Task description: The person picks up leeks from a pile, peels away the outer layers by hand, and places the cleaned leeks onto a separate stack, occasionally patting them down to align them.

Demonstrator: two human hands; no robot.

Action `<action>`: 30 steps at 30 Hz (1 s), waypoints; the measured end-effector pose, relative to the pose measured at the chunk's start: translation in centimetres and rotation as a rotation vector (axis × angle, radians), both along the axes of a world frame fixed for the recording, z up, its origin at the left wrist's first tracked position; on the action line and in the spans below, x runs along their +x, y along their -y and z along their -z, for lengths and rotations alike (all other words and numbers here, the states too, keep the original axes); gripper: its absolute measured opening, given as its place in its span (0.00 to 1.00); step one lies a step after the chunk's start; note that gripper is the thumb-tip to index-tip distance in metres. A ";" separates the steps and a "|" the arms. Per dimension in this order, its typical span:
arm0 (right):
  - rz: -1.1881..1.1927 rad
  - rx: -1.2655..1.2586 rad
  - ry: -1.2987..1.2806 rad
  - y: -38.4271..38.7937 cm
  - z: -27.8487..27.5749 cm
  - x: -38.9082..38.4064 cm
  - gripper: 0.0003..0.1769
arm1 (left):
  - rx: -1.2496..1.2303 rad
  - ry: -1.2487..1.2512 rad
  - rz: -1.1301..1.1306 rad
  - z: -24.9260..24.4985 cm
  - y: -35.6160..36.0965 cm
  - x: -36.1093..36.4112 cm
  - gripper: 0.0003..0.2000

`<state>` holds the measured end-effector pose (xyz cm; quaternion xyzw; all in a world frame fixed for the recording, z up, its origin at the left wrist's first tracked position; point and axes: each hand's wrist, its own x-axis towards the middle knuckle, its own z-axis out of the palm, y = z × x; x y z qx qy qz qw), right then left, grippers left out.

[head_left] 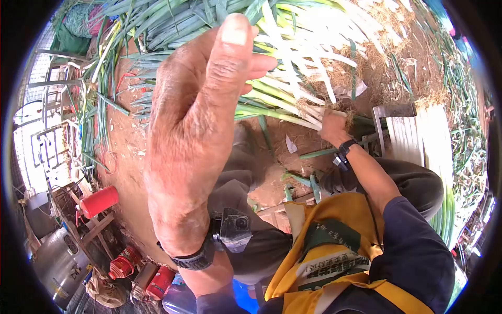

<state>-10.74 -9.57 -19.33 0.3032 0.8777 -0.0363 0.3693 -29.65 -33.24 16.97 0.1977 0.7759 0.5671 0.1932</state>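
Note:
My left hand is raised close to the camera, thumb up and fingertips pointing right. Its fingers are partly hidden behind the thumb, and I see nothing held in it. Lower down on the right, my right hand is closed around the white root ends of a few green onions. Their stalks run up and left toward a big pile of green onions, with green leaves on the left and white stems and roots on the right. Both wrists wear dark bands carrying small devices.
Cut leaf pieces lie on the brown ground between my legs. A whitish board stands to the right, beside more green onions. On the left are a red cylinder, a metal tank and red cans.

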 end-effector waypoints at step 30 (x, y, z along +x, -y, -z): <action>0.081 -0.656 -0.191 -1.5 -12.0 1.0 0.24 | 0.041 -0.008 0.163 2.9 -3.3 -0.8 0.21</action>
